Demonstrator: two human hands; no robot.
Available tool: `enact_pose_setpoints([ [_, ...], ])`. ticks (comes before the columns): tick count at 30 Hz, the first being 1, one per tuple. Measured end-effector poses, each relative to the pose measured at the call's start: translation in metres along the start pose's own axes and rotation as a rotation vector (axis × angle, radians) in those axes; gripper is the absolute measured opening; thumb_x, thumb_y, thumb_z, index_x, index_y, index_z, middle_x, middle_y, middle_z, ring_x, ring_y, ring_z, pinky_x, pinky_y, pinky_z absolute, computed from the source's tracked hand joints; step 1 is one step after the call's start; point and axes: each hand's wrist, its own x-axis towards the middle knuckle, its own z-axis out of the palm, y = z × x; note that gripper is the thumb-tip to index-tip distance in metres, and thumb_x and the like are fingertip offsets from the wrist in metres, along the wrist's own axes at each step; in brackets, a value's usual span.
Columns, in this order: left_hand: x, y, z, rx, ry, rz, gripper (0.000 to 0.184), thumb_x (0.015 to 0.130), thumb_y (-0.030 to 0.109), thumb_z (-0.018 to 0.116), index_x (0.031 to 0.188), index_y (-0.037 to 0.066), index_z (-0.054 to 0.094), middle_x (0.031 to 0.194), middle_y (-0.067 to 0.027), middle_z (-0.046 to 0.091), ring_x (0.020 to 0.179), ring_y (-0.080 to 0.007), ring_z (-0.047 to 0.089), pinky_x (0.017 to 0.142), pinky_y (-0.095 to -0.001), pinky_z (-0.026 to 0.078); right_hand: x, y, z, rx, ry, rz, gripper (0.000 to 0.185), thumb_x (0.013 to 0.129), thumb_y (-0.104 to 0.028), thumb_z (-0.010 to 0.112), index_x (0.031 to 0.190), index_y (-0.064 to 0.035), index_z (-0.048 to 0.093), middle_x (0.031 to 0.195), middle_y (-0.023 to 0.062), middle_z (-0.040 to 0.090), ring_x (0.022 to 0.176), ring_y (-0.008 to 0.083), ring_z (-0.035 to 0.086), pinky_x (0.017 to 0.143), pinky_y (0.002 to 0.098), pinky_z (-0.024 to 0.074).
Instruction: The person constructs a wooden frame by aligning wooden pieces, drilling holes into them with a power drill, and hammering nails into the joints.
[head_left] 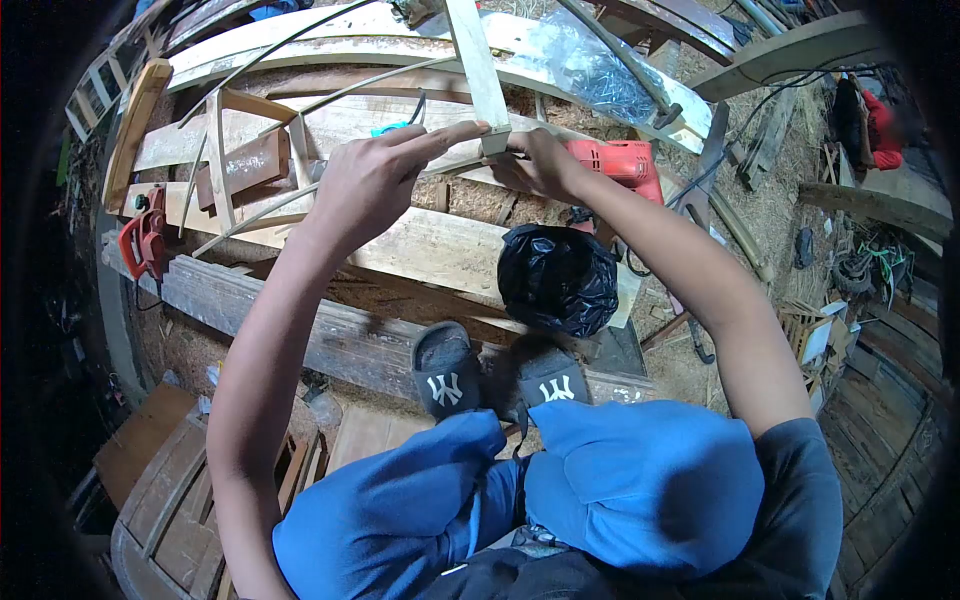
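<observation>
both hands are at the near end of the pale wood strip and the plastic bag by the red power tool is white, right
The bag's color is wrong: the head view shows a black plastic bag by the red power tool.

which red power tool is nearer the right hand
The one just beyond the black bag, close by the right hand; the other sits far left.

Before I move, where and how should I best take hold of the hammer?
Grip the hammer around mid-handle, probably best from above, fingers across it: the handle is long and slim, slanting with its head nearest you, the clear plastic bag close on its left.
</observation>
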Motion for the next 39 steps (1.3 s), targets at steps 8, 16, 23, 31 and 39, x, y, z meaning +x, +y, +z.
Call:
enact_pose_setpoints([
  [8, 0.001, 0.003, -0.002, -0.049, -0.034, -0.075, 0.075, 0.089, -0.006, 0.059, 0.149, 0.038, 0.058, 0.107, -0.0172, 0.076, 0.082, -0.0350, 0.074, 0.066, -0.0465, 0.058, -0.002, 0.002, 0.004, 0.037, 0.048, -0.008, 0.029, 0.089, -0.008, 0.070, 0.117, -0.0119, 0.073, 0.085, 0.0151, 0.075, 0.073, 0.0207, 0.067, 0.071, 0.0381, 0.0540],
  [16, 0.002, 0.001, 0.000, -0.026, 0.008, -0.012, 0.067, 0.097, 0.004, 0.057, 0.152, 0.041, 0.051, 0.108, -0.0112, 0.077, 0.082, -0.0351, 0.074, 0.064, -0.0466, 0.061, -0.001, -0.001, 0.001, 0.020, 0.011, 0.026, 0.023, 0.090, -0.009, 0.069, 0.113, -0.0107, 0.072, 0.082, 0.0126, 0.073, 0.072, 0.0195, 0.067, 0.069, 0.0370, 0.0534],
  [23, 0.005, 0.005, -0.007, 0.020, -0.116, -0.097, 0.063, 0.101, 0.012, 0.058, 0.156, 0.041, 0.045, 0.109, -0.0140, 0.076, 0.086, -0.0374, 0.075, 0.068, -0.0483, 0.061, -0.001, 0.000, 0.003, 0.054, 0.010, 0.043, 0.018, 0.093, -0.009, 0.064, 0.110, -0.0100, 0.072, 0.078, 0.0143, 0.073, 0.066, 0.0224, 0.067, 0.067, 0.0371, 0.0536],
  [31, 0.005, 0.004, -0.009, -0.079, -0.123, -0.068, 0.057, 0.105, 0.016, 0.054, 0.157, 0.039, 0.045, 0.111, -0.0167, 0.075, 0.089, -0.0388, 0.074, 0.074, -0.0514, 0.061, -0.003, -0.005, 0.002, 0.101, -0.020, 0.081, 0.022, 0.092, -0.006, 0.065, 0.113, -0.0097, 0.072, 0.084, 0.0163, 0.074, 0.072, 0.0229, 0.069, 0.070, 0.0358, 0.0543],
  [39, 0.006, 0.001, -0.009, -0.039, -0.189, -0.108, 0.071, 0.100, 0.004, 0.056, 0.157, 0.042, 0.043, 0.119, -0.0185, 0.074, 0.091, -0.0407, 0.075, 0.074, -0.0545, 0.061, -0.002, -0.012, -0.004, -0.026, -0.010, 0.001, 0.025, 0.090, -0.004, 0.067, 0.114, -0.0093, 0.073, 0.092, 0.0189, 0.074, 0.079, 0.0276, 0.069, 0.074, 0.0381, 0.0542],
])
